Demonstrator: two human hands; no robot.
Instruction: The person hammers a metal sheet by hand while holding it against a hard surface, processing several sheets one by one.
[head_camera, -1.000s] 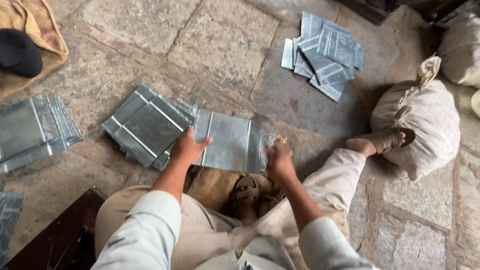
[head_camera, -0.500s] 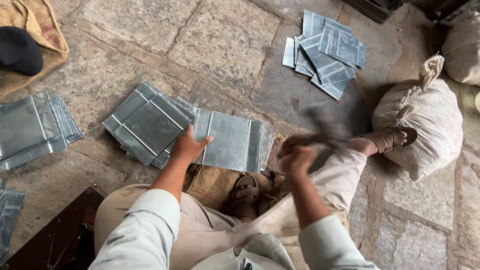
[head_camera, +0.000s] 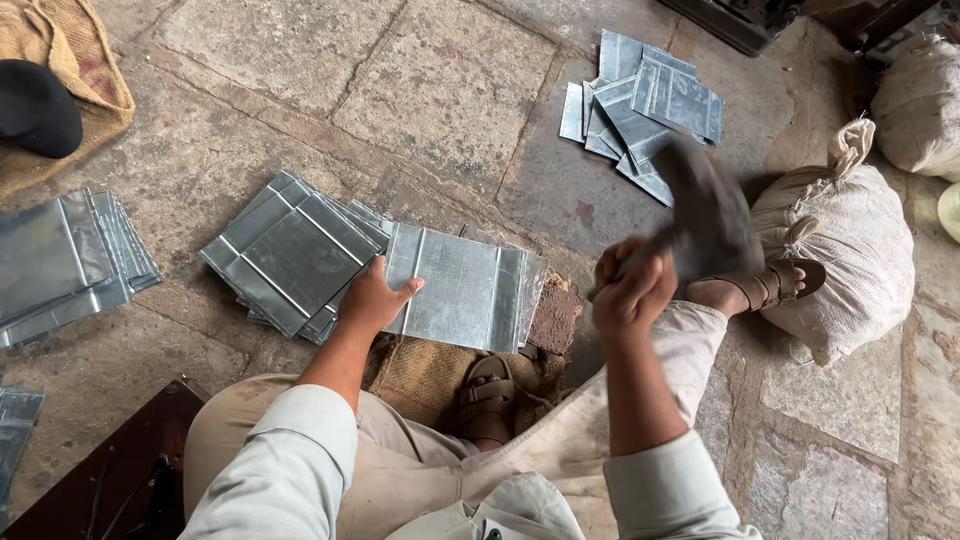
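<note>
Galvanised sheet metal, dull grey with raised fold lines, makes up the flat rectangular panel (head_camera: 460, 290) lying on a dark brick-like block (head_camera: 553, 318) in front of the seated person. Just left of that panel a fanned stack of similar ribbed sheets (head_camera: 285, 250) rests on the stone floor (head_camera: 440, 90), whose slabs are rough, worn and cracked. The left hand (head_camera: 372, 298) lies flat on the panel's near left edge, fingers (head_camera: 405, 290) spread loosely and pressing down, the forearm stretched out from a pale sleeve. The right hand (head_camera: 632, 290) is raised to the right of the panel, its fingers wrapped tight around the handle of a hammer (head_camera: 705, 215), whose dark head is blurred above the fist. Coarse burlap (head_camera: 430, 370) lies under the panel's near side, beside a brown sandal (head_camera: 488, 400). Far beyond the panel sits a loose heap of smaller sheets (head_camera: 640, 110); well to its left, another sheet pile (head_camera: 65, 265). Right of the hammer a lumpy cloth sack (head_camera: 850, 260) slumps on the floor.
</note>
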